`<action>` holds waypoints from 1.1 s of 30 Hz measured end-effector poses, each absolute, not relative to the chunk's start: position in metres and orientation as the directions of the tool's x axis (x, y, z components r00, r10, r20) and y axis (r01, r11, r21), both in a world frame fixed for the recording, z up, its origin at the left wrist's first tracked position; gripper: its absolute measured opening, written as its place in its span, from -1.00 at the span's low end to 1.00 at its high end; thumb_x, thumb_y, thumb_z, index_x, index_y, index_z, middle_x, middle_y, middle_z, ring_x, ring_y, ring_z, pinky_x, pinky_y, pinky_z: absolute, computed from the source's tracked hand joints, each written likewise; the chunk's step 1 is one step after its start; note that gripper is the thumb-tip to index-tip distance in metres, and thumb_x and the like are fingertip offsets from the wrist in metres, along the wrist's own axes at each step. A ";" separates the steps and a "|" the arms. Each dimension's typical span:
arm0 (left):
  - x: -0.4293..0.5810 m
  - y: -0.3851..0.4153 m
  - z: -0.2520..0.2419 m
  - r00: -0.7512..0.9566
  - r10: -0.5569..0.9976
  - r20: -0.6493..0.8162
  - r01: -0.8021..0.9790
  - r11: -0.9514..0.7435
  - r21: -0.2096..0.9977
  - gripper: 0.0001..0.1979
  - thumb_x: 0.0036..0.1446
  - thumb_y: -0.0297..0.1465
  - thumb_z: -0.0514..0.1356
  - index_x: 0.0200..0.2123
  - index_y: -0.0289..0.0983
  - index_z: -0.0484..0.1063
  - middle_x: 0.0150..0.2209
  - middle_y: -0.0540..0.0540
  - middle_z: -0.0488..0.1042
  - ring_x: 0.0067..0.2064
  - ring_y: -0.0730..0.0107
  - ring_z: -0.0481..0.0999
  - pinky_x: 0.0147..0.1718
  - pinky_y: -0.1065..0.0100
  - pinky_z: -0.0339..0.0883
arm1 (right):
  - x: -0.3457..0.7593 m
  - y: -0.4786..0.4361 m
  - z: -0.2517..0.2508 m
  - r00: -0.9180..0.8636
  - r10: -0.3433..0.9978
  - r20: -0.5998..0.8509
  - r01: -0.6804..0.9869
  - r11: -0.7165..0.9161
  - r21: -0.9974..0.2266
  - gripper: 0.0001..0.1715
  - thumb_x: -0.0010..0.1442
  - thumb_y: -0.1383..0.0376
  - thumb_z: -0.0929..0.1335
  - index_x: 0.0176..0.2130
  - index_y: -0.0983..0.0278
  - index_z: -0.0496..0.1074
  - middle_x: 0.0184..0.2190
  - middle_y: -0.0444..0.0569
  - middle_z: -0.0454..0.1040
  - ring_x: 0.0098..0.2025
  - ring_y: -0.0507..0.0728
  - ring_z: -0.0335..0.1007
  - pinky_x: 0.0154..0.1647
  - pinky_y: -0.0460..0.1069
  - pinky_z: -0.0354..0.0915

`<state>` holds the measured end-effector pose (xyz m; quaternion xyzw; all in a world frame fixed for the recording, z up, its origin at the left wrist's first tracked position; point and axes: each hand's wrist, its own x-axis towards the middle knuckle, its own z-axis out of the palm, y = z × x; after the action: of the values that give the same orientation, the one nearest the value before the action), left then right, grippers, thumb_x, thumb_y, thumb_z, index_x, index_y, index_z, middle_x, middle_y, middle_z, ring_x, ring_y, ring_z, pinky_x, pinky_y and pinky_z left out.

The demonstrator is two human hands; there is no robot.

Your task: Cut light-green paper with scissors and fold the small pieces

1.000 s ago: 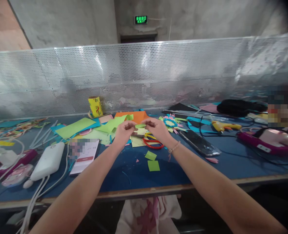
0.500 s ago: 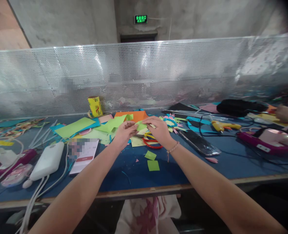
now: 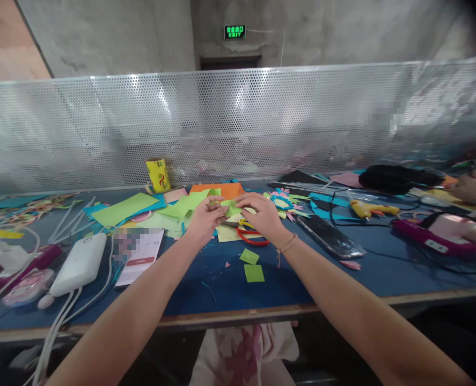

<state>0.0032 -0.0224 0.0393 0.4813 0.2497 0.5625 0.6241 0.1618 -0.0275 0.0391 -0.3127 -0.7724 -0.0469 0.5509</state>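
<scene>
Between my two hands is a small piece of green paper (image 3: 232, 208), held above the table. My left hand (image 3: 206, 219) pinches its left side with closed fingers. On its right side, the fingers of my right hand (image 3: 261, 214) are closed on the same piece. Scissors with red and yellow handles (image 3: 253, 239) lie just under my right hand, their blades partly hidden. Nearer to me, two small green paper squares (image 3: 254, 273) rest on the blue tabletop (image 3: 229, 295). Behind my hands lie larger green sheets (image 3: 183, 206) and an orange sheet (image 3: 215, 190).
To the left are a lit phone (image 3: 147, 254), a white power bank (image 3: 80, 264) and cables. A dark phone (image 3: 330, 237), a yellow glue gun (image 3: 372, 209) and a purple power strip (image 3: 434, 236) lie right. Another person's hand (image 3: 473, 187) shows at far right. A perforated metal screen (image 3: 238, 123) stands behind.
Both my hands stay in nearly the same place, and the green paper between them has tilted slightly. The other person's hand at far right has shifted a little.
</scene>
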 end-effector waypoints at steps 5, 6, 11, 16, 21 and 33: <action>0.003 -0.022 0.039 0.230 0.951 0.208 -0.451 -0.086 0.889 -0.70 -0.20 -0.54 0.28 -0.32 -0.30 0.30 -0.54 0.07 0.31 -0.44 0.55 0.40 -0.31 0.34 0.34 | 0.162 -0.027 0.040 -0.194 0.461 0.866 0.543 0.785 -0.297 -0.83 -0.03 0.48 0.31 -0.46 0.23 0.43 -0.33 -0.06 0.49 -0.24 0.07 0.39 -0.16 0.04 0.32; 0.003 -0.022 0.040 0.230 0.951 0.207 -0.450 -0.085 0.889 -0.70 -0.20 -0.54 0.28 -0.33 -0.30 0.30 -0.54 0.07 0.32 -0.44 0.54 0.40 -0.31 0.34 0.33 | 0.162 -0.027 0.041 -0.196 0.475 0.858 0.542 0.781 -0.309 -0.83 -0.03 0.48 0.31 -0.45 0.23 0.44 -0.32 -0.06 0.48 -0.24 0.07 0.39 -0.15 0.05 0.31; 0.003 -0.022 0.040 0.239 0.949 0.208 -0.447 -0.082 0.891 -0.70 -0.21 -0.55 0.28 -0.34 -0.30 0.30 -0.54 0.08 0.32 -0.44 0.55 0.41 -0.32 0.36 0.32 | 0.163 -0.028 0.039 -0.228 0.557 0.799 0.445 0.789 -0.423 -0.72 -0.04 0.48 0.29 -0.34 0.18 0.46 -0.22 -0.04 0.40 -0.14 0.09 0.34 -0.17 0.05 0.37; 0.003 -0.020 0.041 0.226 0.951 0.208 -0.465 -0.082 0.881 -0.73 -0.20 -0.56 0.27 -0.37 -0.30 0.30 -0.57 0.09 0.31 -0.45 0.56 0.41 -0.29 0.35 0.32 | 0.162 -0.030 0.037 -0.262 0.614 0.745 0.350 0.780 -0.519 -0.71 -0.01 0.44 0.27 -0.26 0.19 0.44 -0.18 0.00 0.31 -0.11 0.09 0.30 -0.25 0.01 0.41; 0.002 -0.020 0.041 0.244 0.947 0.207 -0.459 -0.075 0.885 -0.72 -0.19 -0.56 0.26 -0.35 -0.29 0.30 -0.52 0.06 0.35 -0.43 0.52 0.43 -0.32 0.35 0.33 | 0.162 -0.033 0.043 -0.232 0.627 0.744 0.363 0.765 -0.531 -0.77 0.02 0.44 0.25 -0.32 0.23 0.43 -0.19 0.02 0.32 -0.11 0.10 0.30 -0.22 0.01 0.37; 0.001 -0.023 0.044 0.216 0.956 0.197 -0.453 -0.081 0.888 -0.78 -0.19 -0.50 0.26 -0.49 -0.30 0.23 -0.54 0.06 0.33 -0.46 0.57 0.39 -0.40 0.43 0.30 | 0.155 -0.022 0.034 -0.142 0.901 0.410 -0.049 0.407 -0.912 -0.73 -0.09 0.25 0.40 -0.35 0.25 0.28 -0.47 -0.16 0.37 -0.47 -0.03 0.35 -0.40 -0.05 0.38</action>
<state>0.0012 -0.0231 0.0441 0.4693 0.2683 0.5658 0.6226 0.1549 -0.0221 0.0337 -0.3408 -0.6251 0.4245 0.5594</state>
